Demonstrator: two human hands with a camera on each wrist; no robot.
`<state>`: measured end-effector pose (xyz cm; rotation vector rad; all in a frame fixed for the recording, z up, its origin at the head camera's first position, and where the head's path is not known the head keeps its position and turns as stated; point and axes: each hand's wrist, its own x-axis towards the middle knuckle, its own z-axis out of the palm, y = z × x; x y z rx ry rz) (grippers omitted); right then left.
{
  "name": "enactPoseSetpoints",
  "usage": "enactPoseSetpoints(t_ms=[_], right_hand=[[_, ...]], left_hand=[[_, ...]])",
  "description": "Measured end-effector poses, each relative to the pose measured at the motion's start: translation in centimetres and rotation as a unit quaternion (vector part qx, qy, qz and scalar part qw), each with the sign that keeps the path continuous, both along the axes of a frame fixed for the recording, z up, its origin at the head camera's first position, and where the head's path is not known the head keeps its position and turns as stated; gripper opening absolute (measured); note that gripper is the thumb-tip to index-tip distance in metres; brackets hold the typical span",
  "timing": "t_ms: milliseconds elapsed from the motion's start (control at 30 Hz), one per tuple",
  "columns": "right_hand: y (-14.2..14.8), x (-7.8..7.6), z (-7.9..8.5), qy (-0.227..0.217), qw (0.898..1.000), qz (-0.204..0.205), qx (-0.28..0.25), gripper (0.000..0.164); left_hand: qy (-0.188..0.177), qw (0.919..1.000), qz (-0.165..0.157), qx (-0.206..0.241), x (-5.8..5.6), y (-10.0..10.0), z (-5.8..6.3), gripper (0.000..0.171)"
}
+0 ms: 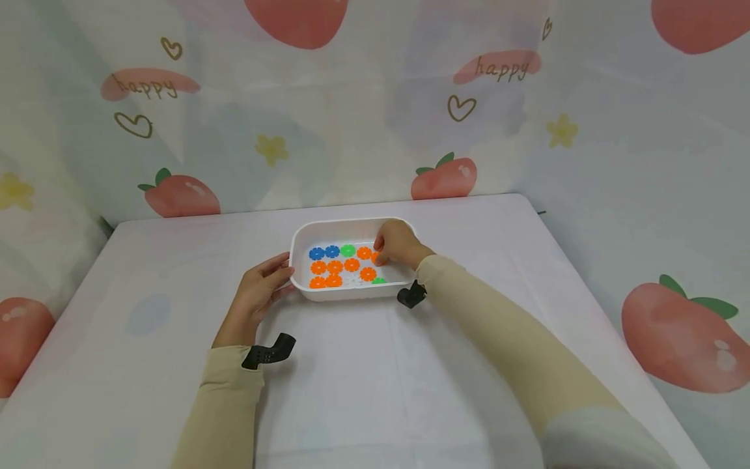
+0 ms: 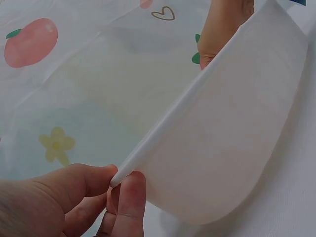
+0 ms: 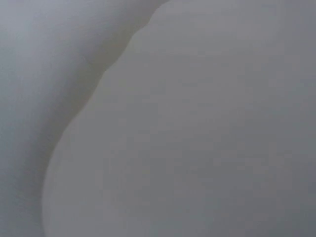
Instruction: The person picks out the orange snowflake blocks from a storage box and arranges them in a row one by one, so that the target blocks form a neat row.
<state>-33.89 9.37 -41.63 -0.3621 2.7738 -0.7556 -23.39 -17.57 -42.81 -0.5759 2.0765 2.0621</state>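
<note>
beige sleeves (image 1: 504,329); hands (image 1: 256,294) hold tray (image 1: 351,295), orange disc (image 1: 375,256); white table (image 1: 351,391); fruit-print backdrop (image 1: 351,130)

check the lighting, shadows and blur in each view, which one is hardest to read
Right wrist: hardest, dim grey and blurred, its pale curved shape too vague to name; head: orange discs readable, soft shadow on the table beside the right sleeve; left wrist: dim, but the tray shows a fairly crisp rim.
</note>
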Motion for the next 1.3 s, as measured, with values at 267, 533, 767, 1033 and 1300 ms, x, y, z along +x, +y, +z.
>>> enactPoseSetpoints(t_ms=[267, 533, 767, 1033, 1300], right_hand=[[-0.2, 0.4, 0.7, 0.002, 1.0, 0.008, 0.011, 0.021], [0.2, 0.3, 1.0, -0.001, 0.999, 0.032, 0.015, 0.015], [0.0, 0.5, 1.8, -0.035, 0.999, 0.027, 0.02, 0.013], [-0.2, 0.9, 3.0, -0.072, 0.997, 0.012, 0.033, 0.011], [0.0, 0.7, 3.8, -0.079, 0.993, 0.042, 0.076, 0.012]], left_hand=[[0.004, 0.9999, -0.005, 0.015, -0.1, -0.3, -0.2, 0.049], [0.005, 0.9998, -0.008, 0.02, -0.1, -0.2, 0.0, 0.049], [0.008, 0.9996, -0.007, 0.027, -0.1, -0.3, -0.1, 0.049], [0.002, 0.9996, -0.004, 0.027, 0.0, -0.3, 0.0, 0.049], [0.006, 0.9995, -0.003, 0.032, 0.1, -0.3, 0.0, 0.049]])
